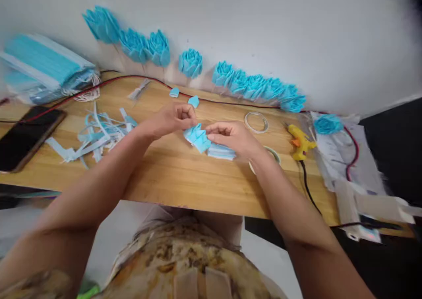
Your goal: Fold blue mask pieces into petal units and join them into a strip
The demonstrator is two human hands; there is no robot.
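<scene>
My left hand and my right hand meet over the middle of the wooden table. Both pinch a folded light-blue piece with pointed pleats, held just above the tabletop. Under my right hand lies a small stack of blue folded pieces. Two small blue scraps lie just behind my hands.
A row of blue folded flowers leans on the wall. A pile of blue face masks, a phone and cut strips lie left. Tape rings, a yellow glue gun and red cable lie right.
</scene>
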